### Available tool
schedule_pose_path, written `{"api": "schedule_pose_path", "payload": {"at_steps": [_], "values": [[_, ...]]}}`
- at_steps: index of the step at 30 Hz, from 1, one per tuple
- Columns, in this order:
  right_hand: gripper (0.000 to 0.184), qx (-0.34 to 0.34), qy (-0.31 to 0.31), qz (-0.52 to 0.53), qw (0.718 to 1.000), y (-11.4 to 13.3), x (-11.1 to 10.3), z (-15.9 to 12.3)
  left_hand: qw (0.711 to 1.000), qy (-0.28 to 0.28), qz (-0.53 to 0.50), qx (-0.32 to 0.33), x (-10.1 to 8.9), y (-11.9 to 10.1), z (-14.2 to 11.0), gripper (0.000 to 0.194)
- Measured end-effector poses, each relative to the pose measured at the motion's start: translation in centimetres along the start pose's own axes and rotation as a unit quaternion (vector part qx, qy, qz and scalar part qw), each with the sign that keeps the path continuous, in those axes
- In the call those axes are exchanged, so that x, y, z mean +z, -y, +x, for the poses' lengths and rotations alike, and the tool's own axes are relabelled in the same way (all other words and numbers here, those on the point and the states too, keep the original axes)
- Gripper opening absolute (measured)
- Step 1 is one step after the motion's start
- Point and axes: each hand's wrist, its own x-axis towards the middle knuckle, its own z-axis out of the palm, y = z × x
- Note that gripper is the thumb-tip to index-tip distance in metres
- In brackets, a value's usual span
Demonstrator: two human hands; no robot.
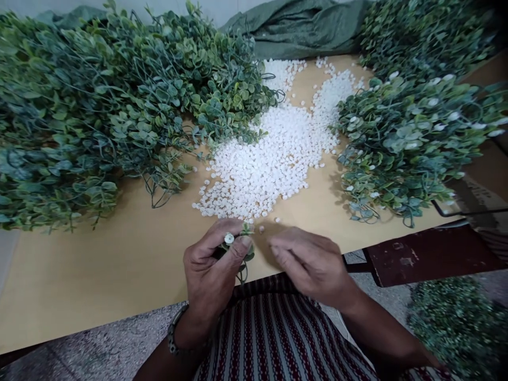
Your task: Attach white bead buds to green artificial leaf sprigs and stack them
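Near the table's front edge, my left hand [212, 264] pinches a small sprig of artificial greenery [248, 256] between thumb and fingers. One round white piece [229, 238] sits on the sprig beside the thumb. My right hand [311, 262] is a short way to the right, apart from the sprig, its thumb and fingertips pressed together. Whatever lies between those fingertips, if anything, is hidden. Just beyond both hands spreads a heap of small white beads [262, 164], with a few loose ones close to the fingers.
A large pile of artificial green sprigs [99, 106] covers the table's left side. Sprigs with white pieces [413, 143] lie at the right. A green cloth sack [301, 29] lies along the back. Below right are a dark red board [428, 254] and more greenery [456, 323] on the floor.
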Motion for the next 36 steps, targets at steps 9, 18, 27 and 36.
{"api": "schedule_pose_path", "payload": {"at_steps": [9, 18, 27, 36], "values": [[0.012, -0.071, 0.103, -0.248, 0.961, -3.3, -2.3, 1.6, 0.997, 0.01, 0.019, -0.078, 0.0, -1.0, 0.0, 0.013], [0.012, -0.083, 0.072, -0.256, 0.961, -3.5, -1.5, 1.3, 0.996, 0.043, 0.021, -0.08, 0.2, -0.4, 0.2, 0.011], [0.009, 0.192, -0.05, 0.213, 0.957, -1.2, -0.6, 1.5, 0.99, 0.081, 0.0, -0.113, 1.6, -0.5, 0.4, 0.008], [0.014, 0.294, -0.068, 0.399, 0.866, -1.4, 0.5, 0.3, 0.99, 0.088, 0.065, -0.086, 2.7, -0.7, 0.5, 0.01]]}}
